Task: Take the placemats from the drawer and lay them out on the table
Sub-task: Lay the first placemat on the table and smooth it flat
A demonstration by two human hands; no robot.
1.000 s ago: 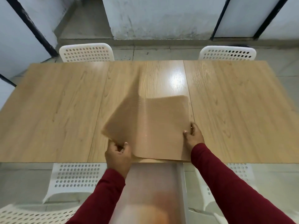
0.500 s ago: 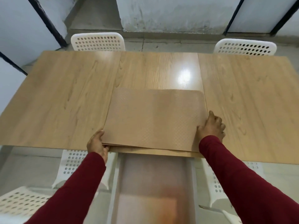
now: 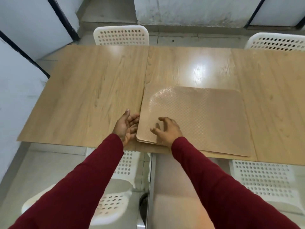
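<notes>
Head view shows my left hand [image 3: 127, 128] open and empty beside the stack of thin tan embossed plastic placemats [image 3: 198, 119] on the wooden table's [image 3: 82, 96] near edge, my right hand [image 3: 166, 130] spread loosely over its corner, gripping nothing; they look light, floppy, slick, so I'd peel one by that corner.

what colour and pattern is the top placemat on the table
The top placemat is tan-brown with a fine embossed diamond texture, clearest in the head view.

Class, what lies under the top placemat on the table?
Edges of more placemats show beneath the top placemat, stacked on the table. Their number and faces are covered.
</notes>
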